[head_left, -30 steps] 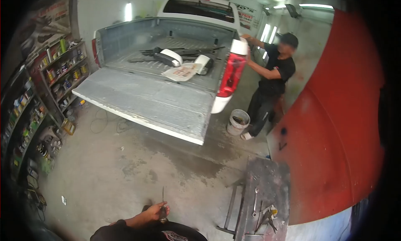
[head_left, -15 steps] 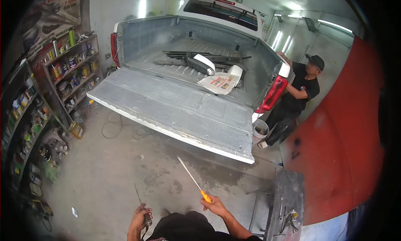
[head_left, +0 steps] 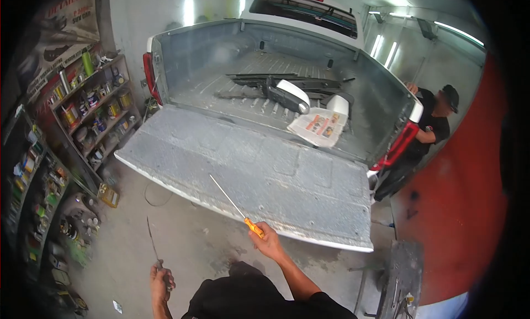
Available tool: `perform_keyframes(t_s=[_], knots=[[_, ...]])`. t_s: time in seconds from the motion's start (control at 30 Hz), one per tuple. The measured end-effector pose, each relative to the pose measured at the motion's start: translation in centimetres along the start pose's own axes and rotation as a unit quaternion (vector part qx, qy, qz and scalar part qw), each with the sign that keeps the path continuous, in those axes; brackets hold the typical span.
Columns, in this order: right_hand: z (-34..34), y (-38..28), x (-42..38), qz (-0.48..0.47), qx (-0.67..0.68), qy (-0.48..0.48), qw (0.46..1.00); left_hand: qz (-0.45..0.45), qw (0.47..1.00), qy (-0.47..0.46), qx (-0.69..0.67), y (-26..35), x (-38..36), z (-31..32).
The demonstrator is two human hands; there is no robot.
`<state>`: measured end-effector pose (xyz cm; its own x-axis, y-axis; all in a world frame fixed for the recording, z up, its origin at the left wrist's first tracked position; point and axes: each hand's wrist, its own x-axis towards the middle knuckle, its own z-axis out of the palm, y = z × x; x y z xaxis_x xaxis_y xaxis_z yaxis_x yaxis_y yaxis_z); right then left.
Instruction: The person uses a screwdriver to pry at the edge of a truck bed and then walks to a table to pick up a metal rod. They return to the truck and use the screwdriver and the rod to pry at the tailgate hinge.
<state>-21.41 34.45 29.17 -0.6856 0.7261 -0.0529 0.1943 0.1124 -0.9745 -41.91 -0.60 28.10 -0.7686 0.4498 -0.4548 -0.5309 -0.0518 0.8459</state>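
Observation:
My right hand [head_left: 266, 240] is closed around the orange handle of a long screwdriver [head_left: 253, 227]. Its pale shaft points up and left, in front of the lowered tailgate [head_left: 237, 153] of a white pickup truck. Lower on the left, my left hand [head_left: 161, 280] grips a thin-shafted tool [head_left: 152, 240] with a dark handle. That shaft rises over the concrete floor, and its exact kind is hard to tell. In the truck bed lie a white and black side mirror [head_left: 287, 95], several dark trim strips [head_left: 314, 84] and a sheet of newspaper [head_left: 320, 127].
Shelves crowded with paint cans [head_left: 91, 106] line the left wall. A co-worker in black [head_left: 430, 123] stands by the truck's right side, next to a red panel [head_left: 458, 197]. At lower right is a dark metal bench [head_left: 406, 269] with tools on it.
I have come closer to the tailgate, which now fills more of the view. My right hand with the screwdriver is higher and further left; the left hand has also shifted left.

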Motion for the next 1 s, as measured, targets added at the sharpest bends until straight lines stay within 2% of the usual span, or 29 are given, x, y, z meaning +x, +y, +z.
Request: perform_keyframes(t_s=[0.13,0.17,0.27,0.37,0.5,0.57,0.67,0.77,0.83,1.0], knots=[[2.0,-4.2,8.4,0.016,0.028,-0.003,0.999,0.06,0.997,-0.001,-0.044,7.4,6.3,2.3],[2.9,-4.2,10.5,0.02,0.042,-0.004,0.999,0.067,0.998,-0.001,-0.015,8.8,7.7,2.8],[5.4,-4.6,16.0,0.033,0.071,-0.01,0.997,0.032,0.999,0.007,-0.006,12.7,10.9,4.6],[8.2,-5.3,20.3,0.043,0.097,-0.006,0.994,0.034,0.999,-0.002,0.041,15.7,15.3,5.3],[12.1,-5.8,26.3,0.06,0.102,0.007,0.993,0.038,0.992,-0.035,0.118,19.6,24.8,3.9],[14.0,-6.5,28.1,0.076,0.081,0.025,0.994,0.066,0.984,-0.063,0.154,22.3,29.6,3.7],[16.9,-7.9,32.4,0.084,0.057,0.07,0.992,0.085,0.983,-0.091,0.137,25.6,38.2,2.8],[20.1,-8.7,34.5,0.102,0.059,0.108,0.987,0.071,0.985,-0.074,0.139,31.0,42.6,3.9],[21.7,-9.9,35.9,0.106,0.064,0.126,0.984,0.057,0.98,-0.105,0.159,33.7,45.9,3.9],[23.9,-12.3,37.7,0.122,0.016,0.133,0.983,0.054,0.972,-0.149,0.171,36.0,52.8,3.4]])
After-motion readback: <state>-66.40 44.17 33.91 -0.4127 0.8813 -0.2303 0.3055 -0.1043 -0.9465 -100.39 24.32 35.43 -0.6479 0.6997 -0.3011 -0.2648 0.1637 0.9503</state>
